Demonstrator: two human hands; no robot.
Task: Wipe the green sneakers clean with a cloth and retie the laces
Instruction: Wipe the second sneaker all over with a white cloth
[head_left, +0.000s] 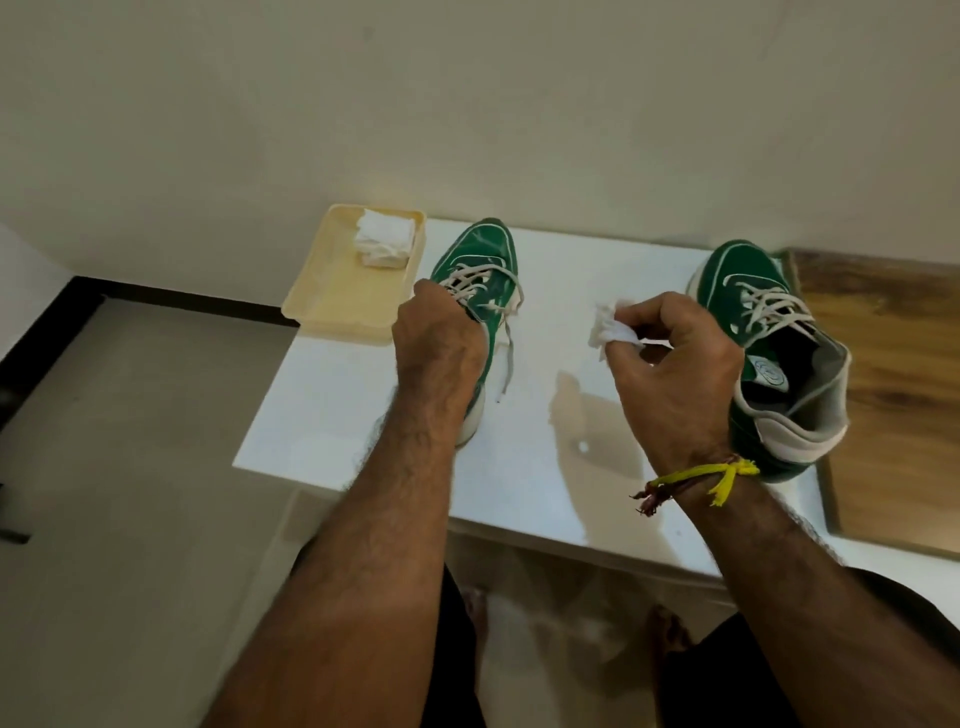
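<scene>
Two green sneakers with off-white laces stand on a white table (524, 467), toes pointing away from me. My left hand (439, 343) grips the left sneaker (480, 254) around its opening, hiding its heel; a loose lace end hangs down beside it. My right hand (675, 374) pinches a small crumpled white cloth (610, 325) above the table between the shoes. The right sneaker (779, 353) sits just right of that hand, its grey-lined collar open and its laces loose.
A cream plastic tray (337, 301) sits at the table's far left corner with a folded white cloth (384, 241) in it. A wooden surface (893, 395) adjoins the table on the right. A plain wall stands behind; tiled floor lies to the left.
</scene>
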